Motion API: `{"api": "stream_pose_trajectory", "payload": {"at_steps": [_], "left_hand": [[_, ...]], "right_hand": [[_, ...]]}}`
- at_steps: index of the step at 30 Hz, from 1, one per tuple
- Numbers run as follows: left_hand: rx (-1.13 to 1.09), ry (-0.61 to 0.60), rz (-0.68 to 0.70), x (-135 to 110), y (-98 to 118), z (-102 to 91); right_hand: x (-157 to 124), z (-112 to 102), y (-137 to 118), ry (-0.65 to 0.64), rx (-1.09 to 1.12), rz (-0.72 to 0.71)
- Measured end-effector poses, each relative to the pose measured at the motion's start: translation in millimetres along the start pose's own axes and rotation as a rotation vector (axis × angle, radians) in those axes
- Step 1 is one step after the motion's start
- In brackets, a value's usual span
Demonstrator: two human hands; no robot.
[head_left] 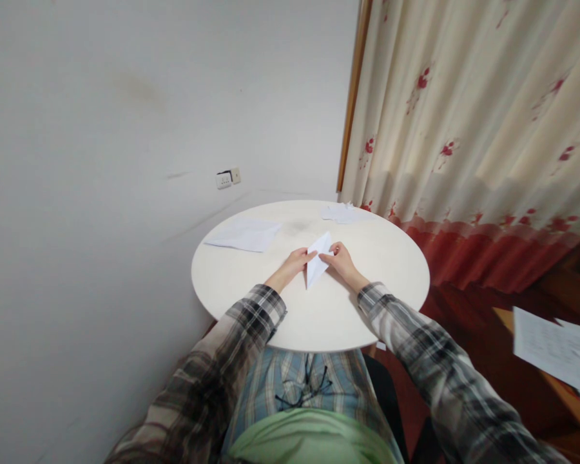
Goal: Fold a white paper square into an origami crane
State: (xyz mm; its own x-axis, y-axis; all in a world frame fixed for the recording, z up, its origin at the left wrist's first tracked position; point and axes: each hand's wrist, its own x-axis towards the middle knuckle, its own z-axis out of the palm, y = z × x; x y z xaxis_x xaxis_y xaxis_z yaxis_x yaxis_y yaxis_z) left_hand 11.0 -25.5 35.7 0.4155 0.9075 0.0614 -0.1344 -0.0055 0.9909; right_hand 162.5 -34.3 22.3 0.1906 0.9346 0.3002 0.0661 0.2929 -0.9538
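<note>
Left hand (297, 261) and right hand (341, 260) each pinch one side of a folded white paper (318, 265) near the middle of the tabletop (319, 325).
The paper sits between the hands, touching both, so neither is clearly nearer; its long axis runs from a near tip to a far tip slightly rightward. Whether it rests or is lifted, I cannot tell. No brand or label is legible; loose sheets (544, 341) at right bear faint marks, too blurred to read.

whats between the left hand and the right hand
In the head view, a folded white paper lies between the left hand and the right hand, with both touching it.
</note>
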Motion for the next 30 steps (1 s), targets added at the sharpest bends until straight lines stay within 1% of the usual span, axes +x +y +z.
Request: {"api": "stream_pose_trajectory", "payload": {"at_steps": [2, 5, 10, 12, 15, 19, 22, 30], "left_hand": [[0.033, 0.011, 0.049, 1.1, -3.3, -1.5], [0.047, 0.026, 0.075, 4.4, -7.7, -4.0], [0.069, 0.034, 0.077, 7.5, -11.3, -6.6], [0.059, 0.029, 0.074, 6.1, -10.9, -6.2], [0.053, 0.028, 0.069, 2.7, -8.3, -4.4], [0.06, 0.04, 0.086, 0.0, -4.8, -2.7], [0.064, 0.038, 0.088, 0.4, -4.6, -3.0], [0.057, 0.004, 0.104, -1.1, -1.6, -0.2]], "right_hand": [[0.2, 0.5, 0.6, 0.003, -0.012, 0.004], [-0.7, 1.4, -0.3, -0.009, 0.027, 0.054], [-3.0, 0.9, -6.5, -0.012, 0.213, 0.213], [-3.5, 0.0, -8.8, -0.027, 0.272, 0.249], [-4.5, -1.0, -11.1, -0.059, 0.308, 0.247], [-6.4, -0.6, -12.2, -0.149, 0.307, 0.217], [-6.7, -0.2, -11.6, -0.193, 0.3, 0.198], [-7.1, -2.0, -13.1, -0.198, 0.304, 0.193]]}}
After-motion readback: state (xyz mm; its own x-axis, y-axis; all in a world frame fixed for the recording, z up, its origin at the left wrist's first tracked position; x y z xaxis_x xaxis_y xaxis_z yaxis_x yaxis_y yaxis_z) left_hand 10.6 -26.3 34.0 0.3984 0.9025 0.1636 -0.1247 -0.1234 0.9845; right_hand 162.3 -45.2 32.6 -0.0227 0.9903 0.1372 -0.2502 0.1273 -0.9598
